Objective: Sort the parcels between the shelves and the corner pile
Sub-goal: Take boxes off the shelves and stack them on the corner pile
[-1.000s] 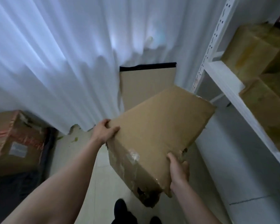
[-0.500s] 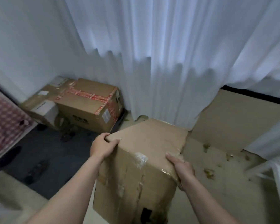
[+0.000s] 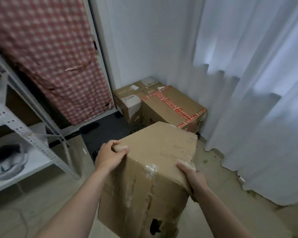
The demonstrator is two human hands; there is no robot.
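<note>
1. Parcel: a worn brown cardboard box point(image 3: 150, 172) is being carried in mid-air in front of the person, off the floor, patched with wrinkled clear tape and torn open at a dark hole near its bottom edge.
2. Left hand point(image 3: 110, 156) is gripping the box's upper left corner, fingers curled over the top edge and closed on the cardboard.
3. Right hand point(image 3: 190, 176) is clamping the near right corner, fingers wrapped tight against the taped side.
4. Corner pile point(image 3: 162, 104) is now lying straight ahead, just beyond the held box: a large box crossed with red printed tape point(image 3: 175, 109) is sitting against the white curtain point(image 3: 256, 100), with smaller boxes point(image 3: 129, 100) tucked beside it against the wall.
5. Compared with a second ago, the view is swinging left. Then the box was tilting beside a right-hand shelf loaded with cartons; that shelf is gone from sight, and the pile is moving from the far left edge to centre.
6. New on the left are a white metal shelf unit point(image 3: 24, 134) and a red checked cloth point(image 3: 50, 54) hanging over a doorway.
7. The grip looks the same throughout, both hands on the same corners.
8. Judging from this turn, the parcel is heading for the corner pile, and setting it down is probably the next step.
</note>
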